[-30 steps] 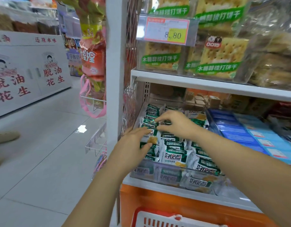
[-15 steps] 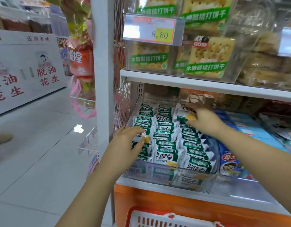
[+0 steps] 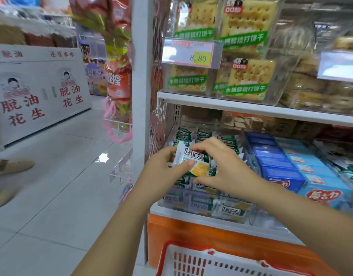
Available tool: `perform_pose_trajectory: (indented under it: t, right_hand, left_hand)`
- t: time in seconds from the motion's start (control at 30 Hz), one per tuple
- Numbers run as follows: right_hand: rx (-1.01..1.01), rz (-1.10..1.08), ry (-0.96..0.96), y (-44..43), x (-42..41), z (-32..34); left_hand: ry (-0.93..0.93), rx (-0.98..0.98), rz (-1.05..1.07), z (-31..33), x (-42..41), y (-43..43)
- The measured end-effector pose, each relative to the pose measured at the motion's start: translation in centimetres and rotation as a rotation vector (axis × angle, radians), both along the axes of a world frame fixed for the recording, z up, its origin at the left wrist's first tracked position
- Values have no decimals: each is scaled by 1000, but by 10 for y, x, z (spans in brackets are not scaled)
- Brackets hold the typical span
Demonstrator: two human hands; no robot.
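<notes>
Biscuit packet (image 3: 193, 161) pinched by left hand (image 3: 163, 170), right hand (image 3: 225, 170), above clear bin (image 3: 191, 204) of packets

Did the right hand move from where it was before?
Yes. The right hand came forward from the back of the clear bin toward its front wall, and now holds a biscuit packet together with the left hand.

Bright even overhead store light, soft shadows, hot specular spot on the floor (image 3: 103, 157), glare washing out the price label (image 3: 169, 53) (left half), motion blur on the far-right packs (image 3: 315, 90), wide-angle bowing of the shelf post (image 3: 141, 76)
</notes>
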State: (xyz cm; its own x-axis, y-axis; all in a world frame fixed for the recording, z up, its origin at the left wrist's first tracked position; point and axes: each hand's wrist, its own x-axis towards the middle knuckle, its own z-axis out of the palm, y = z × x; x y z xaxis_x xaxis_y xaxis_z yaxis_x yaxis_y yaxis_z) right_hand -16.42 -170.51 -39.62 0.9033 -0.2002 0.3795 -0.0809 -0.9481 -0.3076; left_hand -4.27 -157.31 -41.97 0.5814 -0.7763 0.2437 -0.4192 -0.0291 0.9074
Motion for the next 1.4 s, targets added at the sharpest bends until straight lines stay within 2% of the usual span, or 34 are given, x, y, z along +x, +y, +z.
perform_pose_trajectory:
  t: [0.27, 0.47, 0.63, 0.83, 0.93, 1.07, 1.13, 1.23, 1.3, 1.4]
  right_hand:
    - [254, -30, 168, -2, 18, 6]
    - [459, -180, -36, -22, 44, 0]
    - [248, -179, 210, -31, 64, -18]
    - [-56, -259, 256, -37, 89, -36]
    - [-25, -284, 280, -42, 94, -41]
    - [207, -202, 280, -43, 76, -30]
    - [223, -172, 264, -44, 52, -19]
    - [49, -169, 367, -50, 9, -7]
    - [-91, -176, 448, -56, -16, -7]
    - [-210, -233, 470, -66, -36, -10]
  left_hand:
    - [-3, 32, -25, 1, 15, 17]
    - [-18, 13, 162, -7, 30, 22]
    - [-24, 59, 202, -21, 33, 20]
    - [-11, 7, 245, -30, 39, 14]
    - [-4, -21, 256, -33, 40, 13]
    - [-19, -40, 283, -35, 35, 12]
    - [-76, -53, 310, -33, 31, 11]
    - [-267, -42, 311, -26, 21, 7]
    - [-363, 8, 218, -22, 13, 0]
    - [-470, 121, 37, -16, 2, -18]
